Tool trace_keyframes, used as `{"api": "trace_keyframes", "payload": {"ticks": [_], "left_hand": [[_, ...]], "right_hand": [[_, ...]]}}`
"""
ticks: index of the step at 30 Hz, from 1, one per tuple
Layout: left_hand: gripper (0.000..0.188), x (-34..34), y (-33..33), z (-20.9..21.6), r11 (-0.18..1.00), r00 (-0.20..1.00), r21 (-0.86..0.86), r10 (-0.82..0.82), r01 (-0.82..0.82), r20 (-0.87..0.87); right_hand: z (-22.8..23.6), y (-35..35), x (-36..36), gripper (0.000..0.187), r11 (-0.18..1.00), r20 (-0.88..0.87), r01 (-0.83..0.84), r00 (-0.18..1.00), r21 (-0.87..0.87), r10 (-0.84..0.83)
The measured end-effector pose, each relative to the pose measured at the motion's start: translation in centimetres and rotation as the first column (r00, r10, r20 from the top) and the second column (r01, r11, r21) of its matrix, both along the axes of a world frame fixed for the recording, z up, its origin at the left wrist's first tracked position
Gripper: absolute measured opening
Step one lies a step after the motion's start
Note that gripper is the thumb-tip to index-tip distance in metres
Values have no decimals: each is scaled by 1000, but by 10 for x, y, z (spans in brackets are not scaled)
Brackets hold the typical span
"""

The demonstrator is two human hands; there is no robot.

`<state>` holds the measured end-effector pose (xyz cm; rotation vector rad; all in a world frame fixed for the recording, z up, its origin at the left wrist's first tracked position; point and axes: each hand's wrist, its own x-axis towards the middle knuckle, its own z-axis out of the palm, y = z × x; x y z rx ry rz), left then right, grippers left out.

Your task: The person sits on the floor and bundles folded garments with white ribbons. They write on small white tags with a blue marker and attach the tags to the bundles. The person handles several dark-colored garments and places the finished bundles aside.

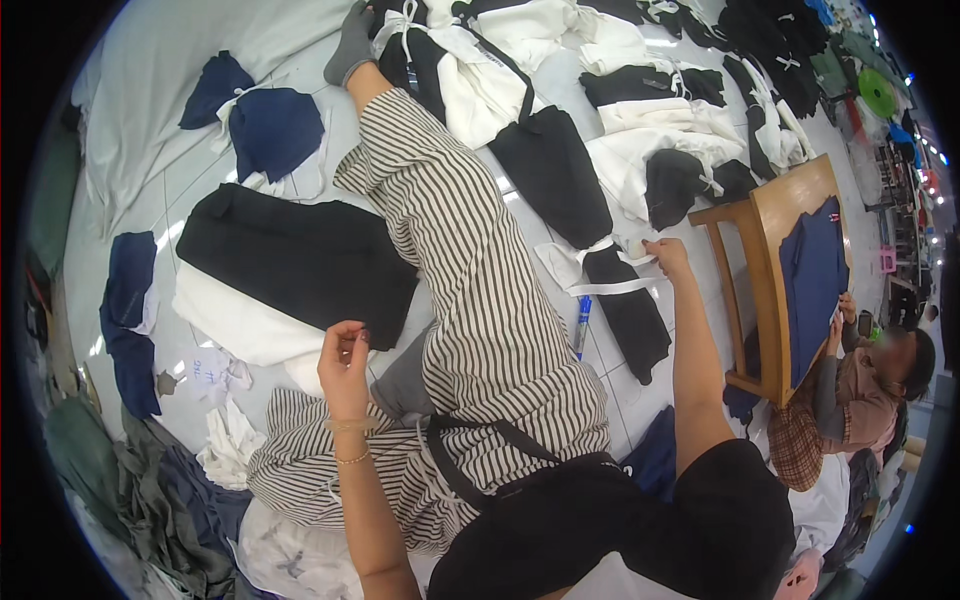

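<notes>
My right hand [670, 258], arm stretched out, pinches the end of a white fabric strip [625, 287] beside a tied bundle of black cloth [635, 325]. My left hand [345, 362] is raised with its fingertips drawn together; whether anything is between them is too small to tell. It is near the lower edge of a folded black cloth [295, 255], which lies on white cloth [235, 315] to the left of my leg. A blue marker [582, 328] lies on the floor between my leg and the black bundle.
My striped trouser leg [480, 260] stretches across the middle. Navy cloth pieces [275, 135] lie at left, black and white bundles [555, 170] at the far side. At right, a co-worker [850, 400] handles navy cloth [812, 290] on a low wooden table [770, 240]. Crumpled white cloth [232, 445] is near my knee.
</notes>
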<state>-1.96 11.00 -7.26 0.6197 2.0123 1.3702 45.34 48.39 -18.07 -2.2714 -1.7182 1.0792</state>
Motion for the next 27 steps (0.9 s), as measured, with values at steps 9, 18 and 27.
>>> {"api": "trace_keyframes", "payload": {"ticks": [9, 18, 27], "left_hand": [[19, -45, 3, -32, 995, 872, -56, 48, -86, -488], [63, -58, 29, -115, 829, 589, -470, -225, -303, -776], [65, -47, 31, -108, 800, 690, -535, -226, -273, -688]], "right_hand": [[116, 22, -74, 16, 784, 326, -390, 911, 482, 253], [140, -82, -418, 29, 679, -458, -586, 503, 443, 733], [9, -131, -511, 64, 573, -28, -792, 581, 212, 813]]}}
